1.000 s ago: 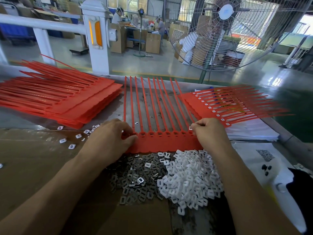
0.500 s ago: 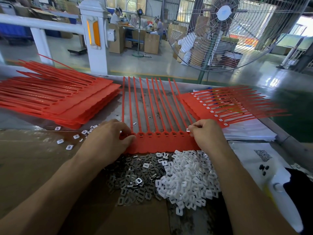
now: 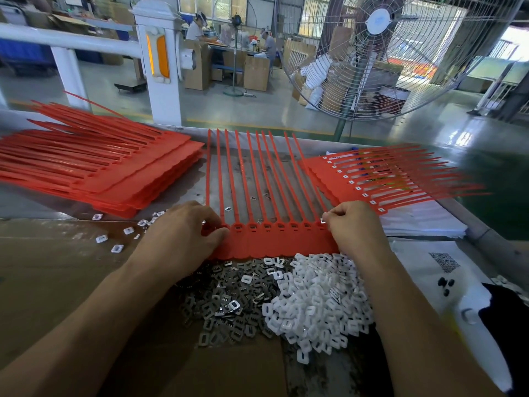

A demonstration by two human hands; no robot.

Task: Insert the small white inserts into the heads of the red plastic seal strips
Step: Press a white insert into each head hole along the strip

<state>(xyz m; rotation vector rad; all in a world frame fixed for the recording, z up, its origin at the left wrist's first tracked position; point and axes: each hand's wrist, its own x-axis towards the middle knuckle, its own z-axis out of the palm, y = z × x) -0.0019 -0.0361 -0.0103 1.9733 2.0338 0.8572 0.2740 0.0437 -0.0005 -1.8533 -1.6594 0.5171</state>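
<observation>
So the red seal strip sheet [image 3: 266,239] lies flat on the table [image 3: 43,202] btwn both hands, tails pointing away. Left hand [image 3: 183,236] curls round the sheet's left end, thumb on a head. Right hand [image 3: 355,227] pinches a small white insert [image 3: 323,221] at the rightmost head. White insert pile [image 3: 315,302] sits just below the sheet, w/ grey metal clips [image 3: 226,299] beside it.

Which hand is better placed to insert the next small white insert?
Probably the right hand: it pinches a small white insert at the red strip sheet's rightmost head, while the left hand steadies its left end.
</observation>
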